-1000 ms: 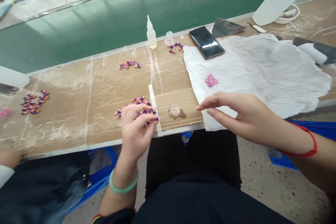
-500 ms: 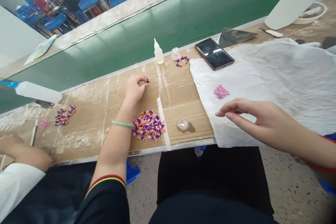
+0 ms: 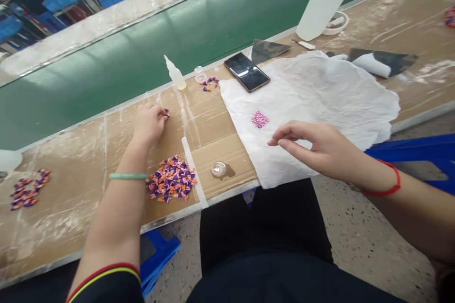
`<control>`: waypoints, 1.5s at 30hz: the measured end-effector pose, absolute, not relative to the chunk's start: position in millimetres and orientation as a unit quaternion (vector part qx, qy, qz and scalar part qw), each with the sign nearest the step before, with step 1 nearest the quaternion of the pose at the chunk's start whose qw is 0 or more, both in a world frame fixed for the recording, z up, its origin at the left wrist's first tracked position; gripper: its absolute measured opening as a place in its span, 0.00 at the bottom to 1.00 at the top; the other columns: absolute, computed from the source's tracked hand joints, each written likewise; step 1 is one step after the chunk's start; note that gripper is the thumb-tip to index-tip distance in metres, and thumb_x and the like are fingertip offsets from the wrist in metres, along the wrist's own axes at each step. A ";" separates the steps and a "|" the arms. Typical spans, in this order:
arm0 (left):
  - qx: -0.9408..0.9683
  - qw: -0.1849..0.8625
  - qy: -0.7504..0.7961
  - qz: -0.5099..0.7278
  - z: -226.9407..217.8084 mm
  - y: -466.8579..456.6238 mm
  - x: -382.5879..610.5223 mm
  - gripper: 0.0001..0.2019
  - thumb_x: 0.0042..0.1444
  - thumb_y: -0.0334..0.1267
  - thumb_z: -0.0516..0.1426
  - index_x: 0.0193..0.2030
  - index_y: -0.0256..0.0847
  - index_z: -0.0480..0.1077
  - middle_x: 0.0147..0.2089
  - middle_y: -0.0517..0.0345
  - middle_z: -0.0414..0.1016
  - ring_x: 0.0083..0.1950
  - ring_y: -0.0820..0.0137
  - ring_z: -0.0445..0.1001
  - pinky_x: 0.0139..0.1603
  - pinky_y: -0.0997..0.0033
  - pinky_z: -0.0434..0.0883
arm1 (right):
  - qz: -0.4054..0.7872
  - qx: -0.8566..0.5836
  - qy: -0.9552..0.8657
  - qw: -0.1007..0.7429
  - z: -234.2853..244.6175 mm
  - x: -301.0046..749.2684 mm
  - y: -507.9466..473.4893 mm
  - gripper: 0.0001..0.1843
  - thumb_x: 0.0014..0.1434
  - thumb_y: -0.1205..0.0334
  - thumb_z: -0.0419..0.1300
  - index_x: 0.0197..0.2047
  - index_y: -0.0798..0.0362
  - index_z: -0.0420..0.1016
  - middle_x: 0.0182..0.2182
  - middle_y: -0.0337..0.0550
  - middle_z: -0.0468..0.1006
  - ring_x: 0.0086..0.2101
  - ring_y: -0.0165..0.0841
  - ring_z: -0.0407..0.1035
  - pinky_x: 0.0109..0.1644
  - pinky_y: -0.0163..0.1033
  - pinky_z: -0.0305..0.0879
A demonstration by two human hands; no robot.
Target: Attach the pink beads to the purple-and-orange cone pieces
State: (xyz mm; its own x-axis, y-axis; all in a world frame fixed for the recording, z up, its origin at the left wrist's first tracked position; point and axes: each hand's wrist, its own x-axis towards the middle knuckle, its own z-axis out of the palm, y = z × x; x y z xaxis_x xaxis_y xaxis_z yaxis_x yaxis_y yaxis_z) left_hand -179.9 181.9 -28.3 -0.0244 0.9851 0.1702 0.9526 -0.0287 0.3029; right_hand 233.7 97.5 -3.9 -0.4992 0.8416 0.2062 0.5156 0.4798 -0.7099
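My left hand [image 3: 151,123] rests on the cardboard-covered bench with its fingers closed on a small purple piece [image 3: 166,112], partly hidden by the fingertips. Below its wrist lies a heap of small purple, orange and pink pieces [image 3: 171,179]. My right hand [image 3: 313,144] hovers over a white sheet [image 3: 245,130], thumb and forefinger drawn together in a pinch; whatever is between them, if anything, is too small to see. Just beyond those fingertips is a patch of tiny pink pieces [image 3: 260,119] on the sheet.
A white strip [image 3: 194,173] separates the heap from a small round clear dish [image 3: 218,169]. Behind stand a squeeze bottle [image 3: 175,74], a clear cup [image 3: 200,74] and a few coloured pieces [image 3: 210,83]. A phone [image 3: 247,72] overlaps the sheet. More pieces [image 3: 30,189] lie far left.
The view has swung right, so the bench things sit further left and the neighbour's arm is out of frame. My left fingers now cover more of the purple piece. My right hand keeps its pinch.
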 end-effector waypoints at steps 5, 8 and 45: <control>0.608 0.169 0.704 0.327 -5.6 145.6 -159.6 0.03 0.54 0.31 0.61 0.36 0.39 0.74 0.33 0.55 0.78 0.34 0.67 0.73 0.39 0.65 0.69 | 0.279 -0.470 -0.791 0.274 1.0 249.0 101.4 0.09 0.65 0.60 0.54 0.41 0.51 0.75 0.38 0.44 0.84 0.37 0.36 0.78 0.37 0.41 0.69; 0.534 0.324 0.640 0.449 4.8 115.2 -143.2 0.06 0.47 0.31 0.66 0.31 0.39 0.74 0.26 0.59 0.75 0.27 0.73 0.68 0.27 0.73 0.63 | 0.260 -0.487 -0.794 0.255 -8.4 254.2 111.6 0.08 0.63 0.61 0.55 0.38 0.51 0.75 0.36 0.44 0.82 0.35 0.36 0.75 0.37 0.41 0.68; 0.420 0.602 0.466 0.495 -20.9 -12.5 -28.6 0.03 0.55 0.38 0.67 0.35 0.43 0.79 0.28 0.59 0.75 0.23 0.78 0.68 0.22 0.79 0.65 | 0.093 -0.443 -0.878 0.158 -59.6 201.3 141.1 0.07 0.60 0.70 0.54 0.31 0.54 0.69 0.32 0.52 0.75 0.36 0.43 0.61 0.44 0.48 0.58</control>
State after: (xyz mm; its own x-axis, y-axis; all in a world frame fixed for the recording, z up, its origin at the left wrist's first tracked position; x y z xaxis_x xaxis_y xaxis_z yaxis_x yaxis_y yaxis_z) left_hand -28.6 -12.5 -20.9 0.0765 0.9864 -0.1454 -0.2035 0.1582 0.9662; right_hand 201.3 141.1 -59.6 -0.5575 0.8068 0.1955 0.7479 0.5903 -0.3035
